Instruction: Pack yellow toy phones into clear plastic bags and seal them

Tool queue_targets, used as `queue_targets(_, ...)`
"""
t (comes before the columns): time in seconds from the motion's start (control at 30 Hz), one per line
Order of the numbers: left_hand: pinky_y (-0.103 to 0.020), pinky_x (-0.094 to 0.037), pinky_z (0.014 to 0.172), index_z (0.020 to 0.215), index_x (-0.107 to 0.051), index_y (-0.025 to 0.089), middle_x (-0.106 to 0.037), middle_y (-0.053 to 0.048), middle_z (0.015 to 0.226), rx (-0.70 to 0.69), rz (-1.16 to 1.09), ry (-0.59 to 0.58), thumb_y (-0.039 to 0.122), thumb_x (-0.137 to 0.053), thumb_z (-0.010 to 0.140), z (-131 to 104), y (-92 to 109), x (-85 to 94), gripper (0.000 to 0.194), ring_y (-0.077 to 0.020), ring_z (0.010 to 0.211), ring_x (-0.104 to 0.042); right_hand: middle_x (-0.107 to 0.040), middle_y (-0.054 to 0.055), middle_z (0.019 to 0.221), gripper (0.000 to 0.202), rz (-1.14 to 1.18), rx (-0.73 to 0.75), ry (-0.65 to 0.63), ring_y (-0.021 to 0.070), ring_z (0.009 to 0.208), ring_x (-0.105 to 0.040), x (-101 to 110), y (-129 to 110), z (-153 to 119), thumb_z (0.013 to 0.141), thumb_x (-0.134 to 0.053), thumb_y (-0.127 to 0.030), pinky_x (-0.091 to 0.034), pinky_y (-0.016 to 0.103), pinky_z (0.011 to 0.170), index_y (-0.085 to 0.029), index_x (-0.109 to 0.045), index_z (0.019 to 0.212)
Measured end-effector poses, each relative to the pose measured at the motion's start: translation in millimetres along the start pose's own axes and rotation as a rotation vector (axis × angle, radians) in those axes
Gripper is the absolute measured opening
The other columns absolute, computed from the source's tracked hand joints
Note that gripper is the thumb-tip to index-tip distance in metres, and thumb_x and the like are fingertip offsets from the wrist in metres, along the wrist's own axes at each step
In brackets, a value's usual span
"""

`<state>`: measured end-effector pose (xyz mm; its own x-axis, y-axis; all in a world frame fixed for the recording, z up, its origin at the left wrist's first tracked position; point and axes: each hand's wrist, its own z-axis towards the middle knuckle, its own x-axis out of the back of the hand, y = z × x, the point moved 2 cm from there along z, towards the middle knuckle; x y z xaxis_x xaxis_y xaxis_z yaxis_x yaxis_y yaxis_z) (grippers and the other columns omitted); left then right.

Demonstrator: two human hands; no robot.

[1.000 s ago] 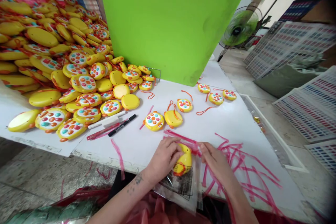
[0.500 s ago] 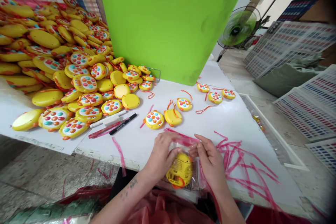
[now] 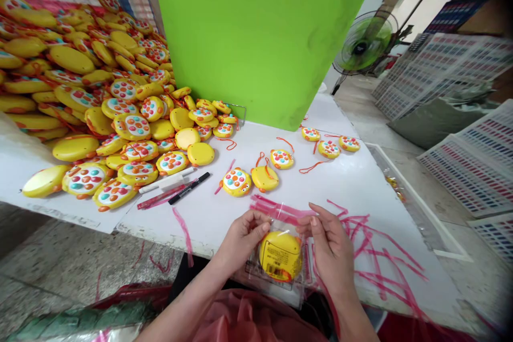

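Both hands on clear bag [image 3: 292, 291], yellow toy [image 3: 278, 251] inside

Left hand [image 3: 245, 235]: thumb and fingers pinched together on upper left edge of the bag. Right hand [image 3: 329, 243]: thumb and curled fingers closed on upper right edge, index finger lifted. Bag held at the near edge of the white table [image 3: 224, 216], over the lap; toy sits between the hands, plain back facing up, printed text and barcode over it, orange cord [image 3: 285, 276] at its lower end. Pink strip [image 3: 274, 206] on the table just behind bag top. Tangle of pink strips [image 3: 365, 246] beside right hand, some reaching table edge.

Beyond the hands: three loose toys, one dotted side up [image 3: 236, 181], one back up [image 3: 264, 179] with cord across it, one dotted side up [image 3: 282, 158] a bit farther back. Three more toys [image 3: 328, 148] grouped at far right of table, dotted sides up. Big toy pile [image 3: 138, 125] on the left, mixed sides up. Black marker [image 3: 189, 188] next to white marker [image 3: 166, 180], in front of the pile. Green panel [image 3: 256, 37] stands upright at back, fan [image 3: 364, 48] behind it to the right
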<state>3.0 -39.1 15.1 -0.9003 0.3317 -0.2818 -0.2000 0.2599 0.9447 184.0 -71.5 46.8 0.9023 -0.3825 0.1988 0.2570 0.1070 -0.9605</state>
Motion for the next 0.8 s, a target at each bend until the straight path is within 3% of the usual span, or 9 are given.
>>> queue_targets(0.17, -0.023, -0.044, 0.066, 0.088, -0.052, 0.017, -0.062, -0.002, 0.086, -0.035, 0.065, 0.018, 0.042, -0.063, 0.082, -1, 1, -3.7, 0.028, -0.0127, 0.074, -0.057, -0.068, 0.005, 0.087, 0.030, -0.029, 0.023, -0.032, 0.0176, 0.068, -0.064, 0, -1, -2, 0.091, -0.050, -0.034, -0.055, 0.033, 0.065, -0.023, -0.056, 0.119)
queue_targets(0.23, -0.022, -0.043, 0.063, 0.082, -0.049, 0.017, -0.062, -0.001, 0.083, -0.024, 0.070, 0.034, 0.044, -0.061, 0.083, -1, 2, -4.6, 0.030, -0.0119, 0.070, -0.056, -0.068, 0.007, 0.098, 0.031, -0.145, 0.090, -0.005, 0.0199, 0.079, -0.065, 1, -2, -1, 0.092, -0.049, -0.031, -0.054, 0.037, 0.073, -0.024, -0.055, 0.121)
queue_targets(0.37, -0.024, -0.046, 0.061, 0.086, -0.048, 0.018, -0.064, 0.000, 0.077, -0.020, 0.022, 0.025, 0.042, -0.057, 0.086, -1, 6, -8.5, 0.025, -0.0140, 0.067, -0.059, -0.063, 0.007, 0.116, 0.032, -0.486, 0.464, 0.065, 0.0255, 0.109, -0.055, -2, -16, 4, 0.088, -0.054, -0.022, -0.044, 0.047, 0.095, -0.026, -0.058, 0.120)
queue_targets(0.53, -0.030, -0.047, 0.083, 0.105, -0.058, 0.020, -0.068, -0.004, 0.097, -0.168, 0.305, -0.011, 0.028, -0.047, 0.091, -5, 23, -16.9, 0.019, -0.0189, 0.090, -0.062, -0.070, 0.004, 0.103, 0.045, -0.586, 0.754, -0.168, 0.0218, 0.094, -0.059, -21, -33, 6, 0.087, -0.053, -0.011, -0.049, 0.040, 0.085, -0.028, -0.052, 0.128)
queue_targets(0.7, -0.029, -0.046, 0.073, 0.093, -0.062, 0.018, -0.066, -0.006, 0.085, -0.295, 0.769, 0.018, 0.019, -0.044, 0.090, -7, 32, -22.0, 0.018, -0.0196, 0.080, -0.060, -0.070, 0.007, 0.100, 0.043, -0.626, 0.799, -0.271, 0.0209, 0.087, -0.061, -40, -35, 6, 0.089, -0.046, -0.011, -0.050, 0.038, 0.079, -0.023, -0.051, 0.130)
queue_targets(0.8, -0.029, -0.046, 0.075, 0.097, -0.063, 0.018, -0.067, -0.006, 0.088, -0.303, 0.806, -0.012, 0.019, -0.042, 0.091, -6, 30, -20.7, 0.021, -0.0197, 0.082, -0.061, -0.070, 0.006, 0.091, 0.031, -0.562, 0.667, -0.217, 0.0197, 0.079, -0.060, -40, -28, 15, 0.087, -0.047, -0.013, -0.050, 0.035, 0.073, -0.023, -0.062, 0.112)
